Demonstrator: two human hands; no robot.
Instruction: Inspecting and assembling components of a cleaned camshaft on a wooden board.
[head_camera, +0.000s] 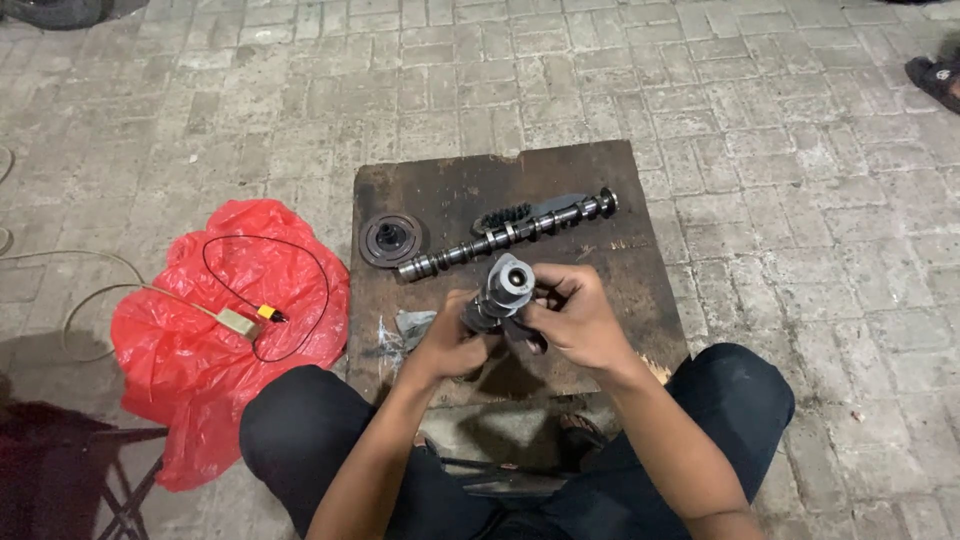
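Both hands hold 1 camshaft (497, 296) up off a dark wooden board (620, 300) that lies on the brick paving (780, 160). The left hand (450, 345) is wrapped closed around the shaft's lower end, apparently to steady it, while the right hand (575, 318) closes on the middle from the side, fingers curled over it. Held this way, the shaft's round end face is turned up toward the camera, so its long axis runs steeply from the hands up and slightly away, rather than lying flat. A second camshaft (510, 235) rests on the board beyond the hands, its long axis running diagonally from lower left to upper right, and it lies clear of the held one. Just left of it sits a round pulley-like disc (389, 240), and behind it lies what looks like a chain guide with a short chain (520, 212), though the dim light makes that hard to confirm. Left of the board, a red plastic bag (200, 340) carries a thin black wire (300, 290) with a small yellow part.
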